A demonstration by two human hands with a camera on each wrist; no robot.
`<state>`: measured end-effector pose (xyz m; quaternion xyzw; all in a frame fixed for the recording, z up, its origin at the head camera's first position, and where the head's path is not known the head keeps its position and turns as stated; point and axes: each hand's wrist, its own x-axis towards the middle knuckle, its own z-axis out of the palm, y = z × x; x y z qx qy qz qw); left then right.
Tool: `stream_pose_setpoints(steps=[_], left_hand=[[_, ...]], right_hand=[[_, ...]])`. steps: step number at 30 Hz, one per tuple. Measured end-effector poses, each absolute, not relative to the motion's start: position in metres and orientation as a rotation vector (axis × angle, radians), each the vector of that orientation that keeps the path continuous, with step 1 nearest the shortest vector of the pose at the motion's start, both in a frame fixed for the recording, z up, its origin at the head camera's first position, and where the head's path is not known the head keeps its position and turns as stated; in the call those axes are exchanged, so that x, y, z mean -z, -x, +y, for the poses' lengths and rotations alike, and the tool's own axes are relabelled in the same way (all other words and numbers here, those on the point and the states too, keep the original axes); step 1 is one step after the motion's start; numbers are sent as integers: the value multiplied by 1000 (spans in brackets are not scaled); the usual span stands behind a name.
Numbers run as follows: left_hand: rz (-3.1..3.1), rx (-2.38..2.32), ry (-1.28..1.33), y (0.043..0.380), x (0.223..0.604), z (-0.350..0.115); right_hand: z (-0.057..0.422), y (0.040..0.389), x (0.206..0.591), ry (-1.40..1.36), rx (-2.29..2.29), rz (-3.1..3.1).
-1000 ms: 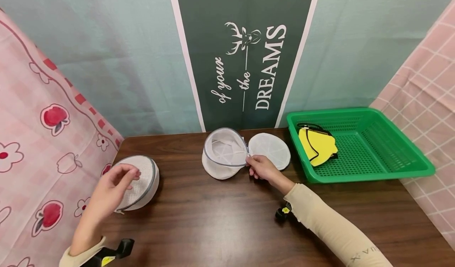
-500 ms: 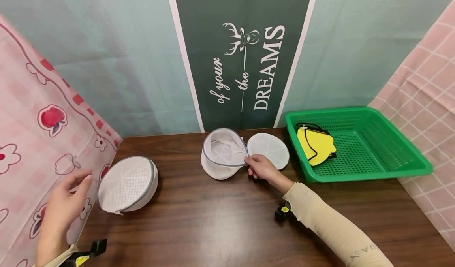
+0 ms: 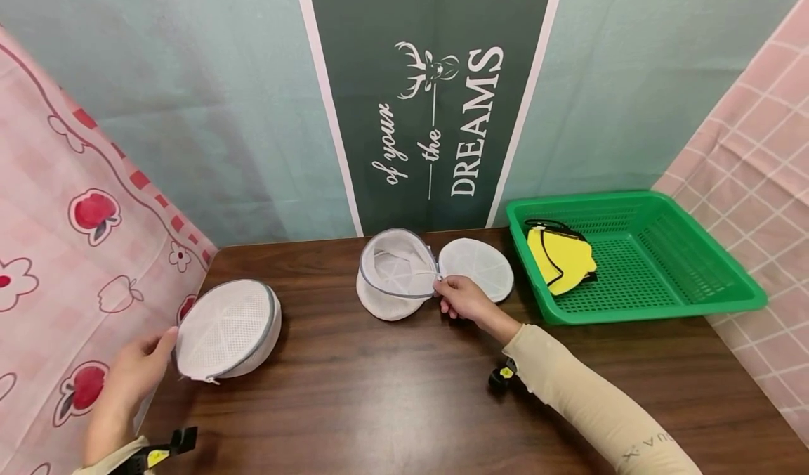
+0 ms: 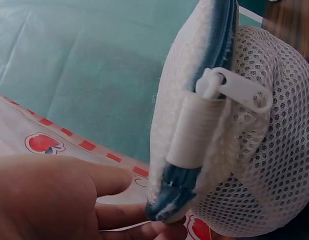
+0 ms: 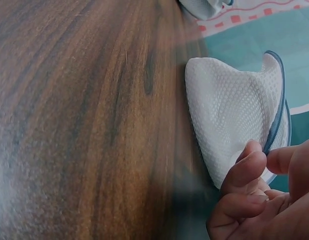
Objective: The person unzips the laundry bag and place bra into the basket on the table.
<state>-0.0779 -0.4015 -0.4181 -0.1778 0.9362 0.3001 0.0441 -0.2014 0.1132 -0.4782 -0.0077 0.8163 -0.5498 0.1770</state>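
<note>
Head-view clock | left hand [image 3: 134, 371]: relaxed, touching closed bag [image 3: 222, 329], 8 o'clock | right hand [image 3: 466, 298]: pinching rim of open bag [image 3: 393, 271], 6 o'clock | basket [image 3: 638, 271]: 3 o'clock

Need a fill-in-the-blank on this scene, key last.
1. The right hand pinches the rim of the middle mesh bag, which is ____ (open/closed).
2. The other mesh bag, beside the left hand, is ____ (open/closed).
3. The basket is coloured ____.
4. The black-trimmed item inside is mostly ____.

Missing: open; closed; green; yellow.
</note>
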Motion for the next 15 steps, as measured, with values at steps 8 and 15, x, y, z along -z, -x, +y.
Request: stream_pose_setpoints(steps=[8,15], left_hand=[[3001,-855,413,77,429,-405],[2949,-936,415,76,433,-403]], right_hand=[[115,201,484,43,1552,2322],[115,202,484,34,1551,2317]])
